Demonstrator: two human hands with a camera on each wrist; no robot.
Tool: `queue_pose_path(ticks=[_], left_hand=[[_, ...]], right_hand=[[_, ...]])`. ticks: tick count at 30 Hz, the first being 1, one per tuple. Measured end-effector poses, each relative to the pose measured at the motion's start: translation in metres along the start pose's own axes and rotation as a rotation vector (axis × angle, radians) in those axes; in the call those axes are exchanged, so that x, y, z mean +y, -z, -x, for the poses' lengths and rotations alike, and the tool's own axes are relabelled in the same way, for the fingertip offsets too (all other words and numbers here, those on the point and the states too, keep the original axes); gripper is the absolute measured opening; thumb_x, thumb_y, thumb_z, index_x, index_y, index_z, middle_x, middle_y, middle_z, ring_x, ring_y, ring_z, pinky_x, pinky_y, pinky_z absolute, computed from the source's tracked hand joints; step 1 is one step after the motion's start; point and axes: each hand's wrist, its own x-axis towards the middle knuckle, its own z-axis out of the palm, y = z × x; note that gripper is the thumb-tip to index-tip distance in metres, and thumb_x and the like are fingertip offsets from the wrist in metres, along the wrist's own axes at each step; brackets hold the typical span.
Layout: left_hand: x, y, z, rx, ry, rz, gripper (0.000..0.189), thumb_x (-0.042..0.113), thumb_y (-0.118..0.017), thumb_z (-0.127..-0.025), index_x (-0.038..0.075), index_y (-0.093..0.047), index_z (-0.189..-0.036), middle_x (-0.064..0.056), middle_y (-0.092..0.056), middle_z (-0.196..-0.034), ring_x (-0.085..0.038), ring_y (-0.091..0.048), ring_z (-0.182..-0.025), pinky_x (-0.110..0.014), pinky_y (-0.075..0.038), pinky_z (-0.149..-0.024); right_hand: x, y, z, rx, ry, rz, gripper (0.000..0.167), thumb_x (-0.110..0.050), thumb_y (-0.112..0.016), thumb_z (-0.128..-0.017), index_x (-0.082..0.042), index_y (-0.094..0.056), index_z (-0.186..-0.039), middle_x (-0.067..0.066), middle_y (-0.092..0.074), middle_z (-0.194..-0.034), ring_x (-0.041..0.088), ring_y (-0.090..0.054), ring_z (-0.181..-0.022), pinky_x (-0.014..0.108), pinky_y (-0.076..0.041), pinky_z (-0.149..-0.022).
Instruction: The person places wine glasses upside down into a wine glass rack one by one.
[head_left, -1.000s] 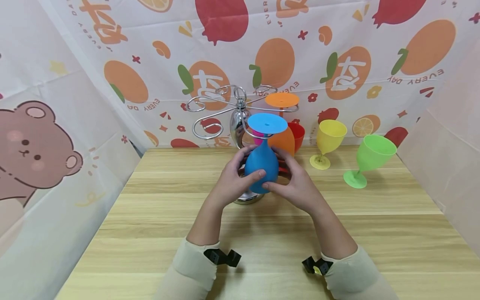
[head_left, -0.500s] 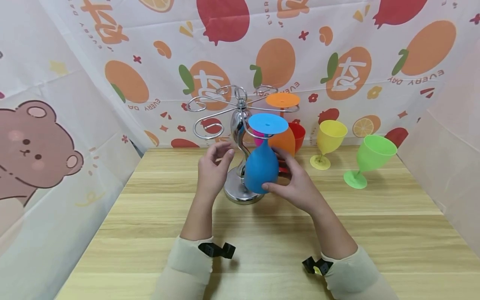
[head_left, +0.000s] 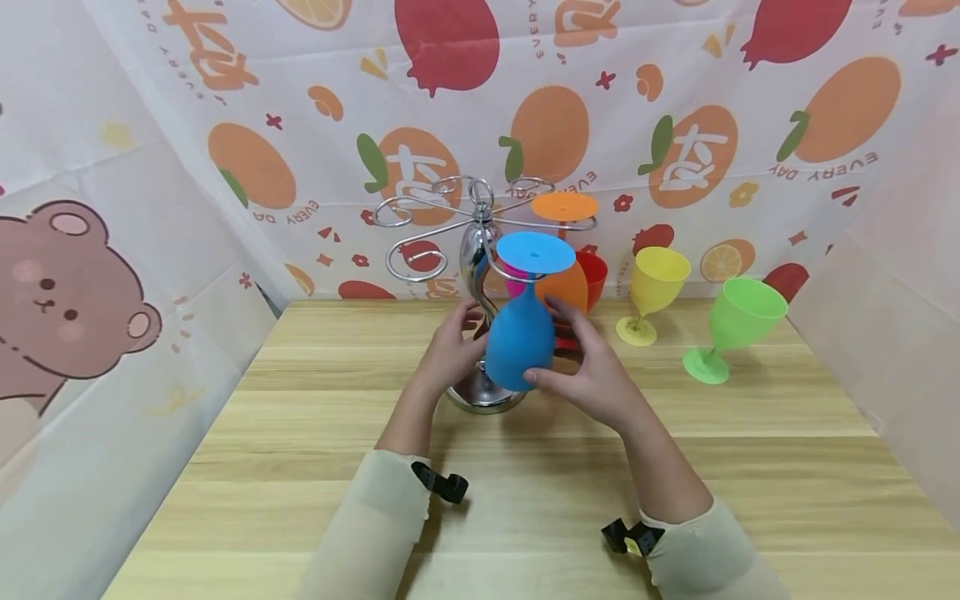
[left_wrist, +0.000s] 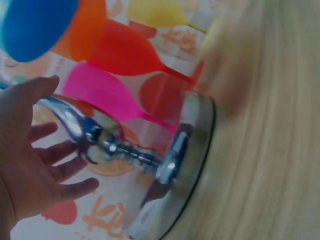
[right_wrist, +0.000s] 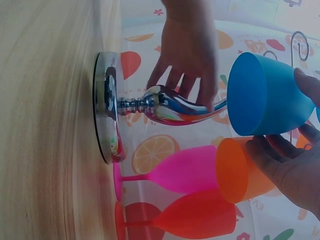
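Gripping the bowl of the inverted blue goblet (head_left: pixel 520 346), the right hand (head_left: pixel 596 379) positions its foot at the chrome stemware rack (head_left: pixel 474 248). Fingers of the left hand (head_left: pixel 447 354) are spread wide beside the rack's stem; contact cannot be determined. Rightward, an upright green goblet (head_left: pixel 747 312), then a yellow goblet (head_left: pixel 658 279). Behind the blue one: inverted orange goblet (head_left: pixel 565 206), upright magenta goblet (right_wrist: pixel 187 170), red goblet (right_wrist: pixel 200 215).
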Motion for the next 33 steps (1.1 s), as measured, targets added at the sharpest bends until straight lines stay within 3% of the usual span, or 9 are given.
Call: queue_pose_path(ticks=[5, 11, 20, 26, 33], left_hand=[[-0.003, -0.003, -0.016, -0.056, -0.053, -0.049, 0.036, 0.027, -0.068, -0.091, 0.013, -0.058, -0.123, -0.011, -0.063, -0.118, -0.029, -0.058, -0.109, -0.046, -0.05, -0.096], [-0.008, -0.006, -0.028, -0.111, -0.039, -0.068, 0.025, 0.02, -0.068, -0.088, 0.003, -0.062, -0.105, -0.011, -0.062, -0.093, -0.024, -0.055, -0.083, -0.034, -0.049, -0.074], [-0.018, -0.014, -0.037, -0.083, -0.016, -0.037, 0.015, 0.007, -0.068, -0.082, -0.004, -0.058, -0.087, -0.012, -0.059, -0.078, -0.023, -0.054, -0.07, -0.031, -0.048, -0.064], [-0.022, -0.021, -0.041, -0.045, -0.011, 0.01, 0.008, 0.002, -0.064, -0.081, -0.002, -0.058, -0.079, -0.008, -0.056, -0.069, -0.02, -0.052, -0.062, -0.03, -0.046, -0.058], [-0.021, -0.028, -0.044, -0.004, 0.005, 0.003, 0.01, 0.003, -0.061, -0.083, -0.001, -0.057, -0.075, -0.008, -0.056, -0.067, -0.019, -0.05, -0.06, -0.028, -0.043, -0.055]], right_hand=[[0.0, 0.002, -0.001, 0.003, 0.02, -0.004, 0.087, -0.031, -0.081, -0.081, -0.035, -0.031, -0.151, -0.002, -0.04, -0.15, 0.027, -0.043, -0.135, 0.053, -0.049, -0.099], [-0.001, 0.001, -0.002, -0.005, 0.024, -0.005, 0.087, -0.031, -0.082, -0.081, -0.036, -0.031, -0.151, -0.004, -0.04, -0.15, 0.026, -0.043, -0.136, 0.052, -0.049, -0.099], [0.001, -0.001, -0.003, -0.014, 0.024, -0.015, 0.085, -0.03, -0.081, -0.082, -0.034, -0.032, -0.151, -0.003, -0.042, -0.15, 0.027, -0.044, -0.135, 0.054, -0.048, -0.1], [0.002, 0.0, -0.003, -0.01, 0.022, -0.014, 0.084, -0.03, -0.08, -0.082, -0.033, -0.032, -0.151, -0.002, -0.042, -0.15, 0.028, -0.044, -0.135, 0.055, -0.048, -0.1], [0.003, 0.001, -0.003, -0.001, 0.013, -0.014, 0.084, -0.031, -0.08, -0.082, -0.033, -0.032, -0.151, -0.001, -0.041, -0.15, 0.03, -0.043, -0.135, 0.057, -0.048, -0.099]])
